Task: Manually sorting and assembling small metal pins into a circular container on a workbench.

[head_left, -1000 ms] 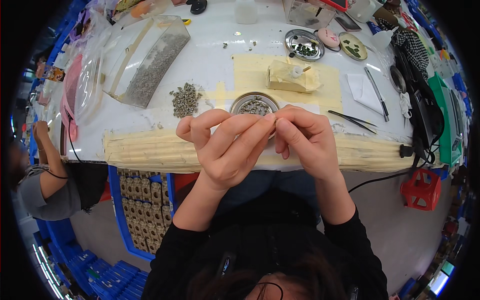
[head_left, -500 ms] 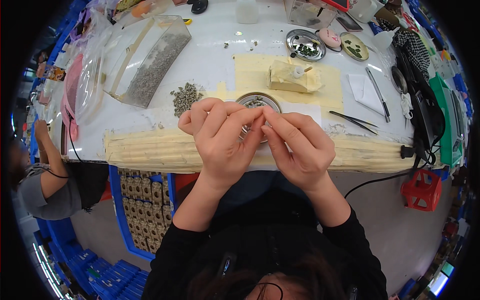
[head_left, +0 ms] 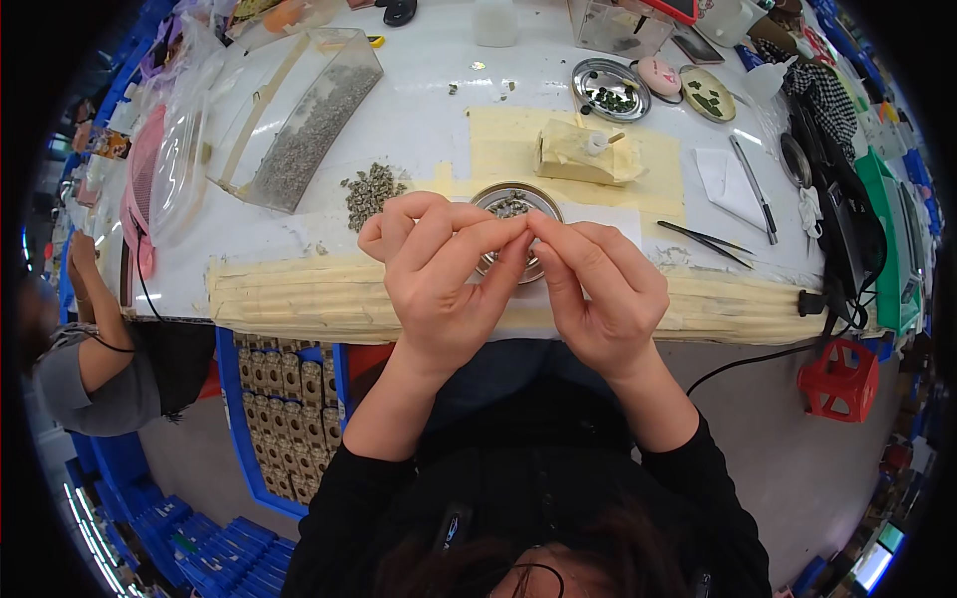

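Note:
My left hand (head_left: 446,279) and my right hand (head_left: 602,289) meet fingertip to fingertip above a round metal dish (head_left: 551,199). Thumb and forefinger are pinched on each hand; whatever lies between them is too small or hidden to make out. Small grey metallic pieces (head_left: 510,204) lie in the dish, which my fingers partly cover. Left of my left hand, a loose pile of similar small grey pieces (head_left: 374,194) rests on the white table.
A clear box of grey pieces (head_left: 319,130) stands at the left. Dark tweezers (head_left: 704,243) lie at the right, near a tape-wrapped block (head_left: 588,154) and a plate of dark green pieces (head_left: 610,92). A blue crate (head_left: 244,448) and red stool (head_left: 837,381) stand below; another person (head_left: 90,374) sits at left.
My fingertips stay together above the dish, with only a slight shift of the fingers. My right thumb has come a little closer to its forefinger.

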Demonstrator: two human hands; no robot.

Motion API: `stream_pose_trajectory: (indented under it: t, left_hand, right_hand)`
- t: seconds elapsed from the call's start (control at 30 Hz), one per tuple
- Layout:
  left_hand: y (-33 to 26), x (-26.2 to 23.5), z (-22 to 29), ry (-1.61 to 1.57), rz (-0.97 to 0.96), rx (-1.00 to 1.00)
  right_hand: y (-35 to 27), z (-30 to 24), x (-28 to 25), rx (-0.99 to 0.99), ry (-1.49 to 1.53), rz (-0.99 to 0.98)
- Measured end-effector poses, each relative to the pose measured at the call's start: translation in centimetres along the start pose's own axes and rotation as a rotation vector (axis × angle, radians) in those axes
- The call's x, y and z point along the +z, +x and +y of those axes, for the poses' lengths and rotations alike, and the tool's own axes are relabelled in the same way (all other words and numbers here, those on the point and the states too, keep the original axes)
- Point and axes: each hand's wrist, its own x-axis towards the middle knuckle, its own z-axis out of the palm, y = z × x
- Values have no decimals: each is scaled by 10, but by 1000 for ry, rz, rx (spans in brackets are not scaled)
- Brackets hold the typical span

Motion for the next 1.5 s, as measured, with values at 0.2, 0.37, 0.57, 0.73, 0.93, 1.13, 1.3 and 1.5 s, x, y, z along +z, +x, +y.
stream_pose_trajectory:
  t: [0.2, 0.37, 0.57, 0.73, 0.93, 1.13, 1.3, 1.5]
  left_hand:
    - [0, 1, 1, 26, -19, 0]
    - [1, 1, -2, -86, -30, -55]
    - [-3, 0, 4, 70, 93, 89]
    - [-7, -1, 6, 162, 84, 146]
    - [-2, -3, 16, 270, 40, 200]
    - [-6, 2, 11, 205, 23, 110]
    - [-2, 1, 1, 43, -4, 22]
    - [0, 1, -1, -51, -7, -37]
  right_hand:
    - [-1, 1, 2, -65, -107, 26]
    - [0, 2, 0, -5, -53, 24]
    - [3, 2, -11, 535, 724, -187]
    - [5, 8, -23, 798, 1037, -292]
    - [7, 12, -22, 885, 1095, -294]
    - [3, 5, -14, 371, 477, -94]
    - [-1, 4, -3, -98, 80, -19]
    - [0, 1, -1, -28, 21, 0]
